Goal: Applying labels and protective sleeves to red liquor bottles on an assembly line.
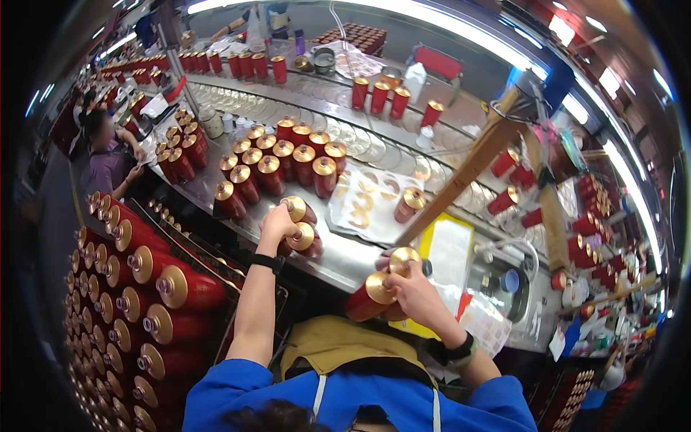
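My left hand [276, 225] is closed around a pair of red bottles with gold domed tops [303, 236] at the near edge of the metal counter. In front of my body, my right hand [419, 294] grips another two red bottles [366, 304] near their tops. These are tilted and partly hidden by my fingers. Beyond my left hand, several like bottles [283, 154] stand upright in a cluster. One more bottle [409, 207] stands on a patterned white sheet [358, 216] between and beyond my hands.
To my left, red bottles with gold tops [155, 319] are stacked in rows. A conveyor [309, 108] runs along the far side. A slanted wooden post [461, 169] rises at the right, beside a sink [525, 309] with a blue cup [509, 281]. Another person [108, 162] works at the left.
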The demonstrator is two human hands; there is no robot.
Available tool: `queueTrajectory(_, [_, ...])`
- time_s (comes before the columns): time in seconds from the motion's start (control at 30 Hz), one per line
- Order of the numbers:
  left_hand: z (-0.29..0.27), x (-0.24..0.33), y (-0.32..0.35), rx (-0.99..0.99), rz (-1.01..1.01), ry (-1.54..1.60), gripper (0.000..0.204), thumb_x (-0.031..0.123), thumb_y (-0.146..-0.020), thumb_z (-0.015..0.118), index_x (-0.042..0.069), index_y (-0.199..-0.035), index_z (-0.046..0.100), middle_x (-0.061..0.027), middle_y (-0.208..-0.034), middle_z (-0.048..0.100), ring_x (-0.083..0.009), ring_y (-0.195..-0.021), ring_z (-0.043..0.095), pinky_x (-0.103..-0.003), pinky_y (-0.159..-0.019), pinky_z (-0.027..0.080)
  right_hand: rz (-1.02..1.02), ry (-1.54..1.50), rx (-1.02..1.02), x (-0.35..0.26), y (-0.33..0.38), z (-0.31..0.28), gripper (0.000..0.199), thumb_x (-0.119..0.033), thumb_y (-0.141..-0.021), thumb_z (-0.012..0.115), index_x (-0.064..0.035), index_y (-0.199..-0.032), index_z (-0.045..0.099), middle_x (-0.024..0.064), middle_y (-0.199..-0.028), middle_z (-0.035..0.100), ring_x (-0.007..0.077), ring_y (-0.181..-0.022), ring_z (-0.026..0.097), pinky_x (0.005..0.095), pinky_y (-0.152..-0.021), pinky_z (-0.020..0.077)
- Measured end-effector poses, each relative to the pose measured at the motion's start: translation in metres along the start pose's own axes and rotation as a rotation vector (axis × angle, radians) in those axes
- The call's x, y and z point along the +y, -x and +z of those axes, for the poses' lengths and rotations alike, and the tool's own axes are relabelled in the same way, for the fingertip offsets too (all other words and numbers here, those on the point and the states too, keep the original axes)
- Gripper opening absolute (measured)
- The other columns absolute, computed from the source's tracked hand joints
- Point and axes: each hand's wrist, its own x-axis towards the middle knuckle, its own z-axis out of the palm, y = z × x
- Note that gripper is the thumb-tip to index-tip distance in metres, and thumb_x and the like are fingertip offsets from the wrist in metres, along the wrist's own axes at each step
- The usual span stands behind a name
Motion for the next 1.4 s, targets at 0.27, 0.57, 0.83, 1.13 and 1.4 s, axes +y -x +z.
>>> queueTrajectory(0.27, [0.096,0.119,0.189,-0.011,0.584,-0.017,0.082,0.027,-0.055,0.087,0.003,-0.128,0.060,-0.0220,-0.110,0.073,-0.0387,-0.105,0.070,-0.042,-0.094,0.056,0.262,-0.032,0.334,0.067,0.281,-0.003,0.031,-0.004,-0.083,0.067,-0.0137,-0.111,0.070,0.0273,-0.128,0.051,0.0453,-0.105,0.064,0.0469,-0.085,0.0584])
queueTrajectory(0.57, [0.263,0.357,0.402,-0.569,1.056,-0.369,0.076,0.020,-0.060,0.090,0.001,-0.127,0.059,-0.0144,-0.079,0.073,-0.0263,-0.077,0.074,-0.036,-0.073,0.057,0.860,-0.179,0.640,0.106,0.560,0.035,0.026,-0.010,-0.091,0.060,-0.0168,-0.114,0.070,0.0232,-0.126,0.050,0.0396,-0.114,0.063,0.0462,-0.089,0.0573])
queueTrajectory(0.83, [0.465,0.453,0.608,-0.652,1.850,-0.790,0.078,0.025,-0.062,0.087,0.009,-0.132,0.057,-0.0161,-0.096,0.073,-0.0371,-0.093,0.071,-0.046,-0.083,0.056,1.460,-0.162,0.870,0.059,0.718,0.143,0.027,-0.010,-0.091,0.061,-0.0185,-0.115,0.068,0.0249,-0.129,0.051,0.0393,-0.102,0.069,0.0469,-0.084,0.0594])
queueTrajectory(1.13, [0.626,0.350,0.842,-0.719,2.231,-1.099,0.073,0.028,-0.063,0.081,0.006,-0.129,0.060,-0.0144,-0.096,0.073,-0.0348,-0.098,0.071,-0.049,-0.082,0.057,1.877,-0.406,1.147,-0.066,0.911,0.278,0.029,-0.004,-0.092,0.054,-0.0134,-0.114,0.071,0.0230,-0.133,0.052,0.0444,-0.105,0.066,0.0502,-0.089,0.0561])
queueTrajectory(1.4, [0.811,0.154,1.078,-0.825,2.116,-1.538,0.084,0.036,-0.068,0.086,0.012,-0.140,0.051,-0.0191,-0.097,0.074,-0.0388,-0.094,0.072,-0.047,-0.082,0.059,1.810,-0.510,1.151,-0.115,1.183,0.471,0.032,0.001,-0.089,0.055,-0.0134,-0.115,0.069,0.0232,-0.130,0.052,0.0443,-0.106,0.065,0.0494,-0.087,0.0567])
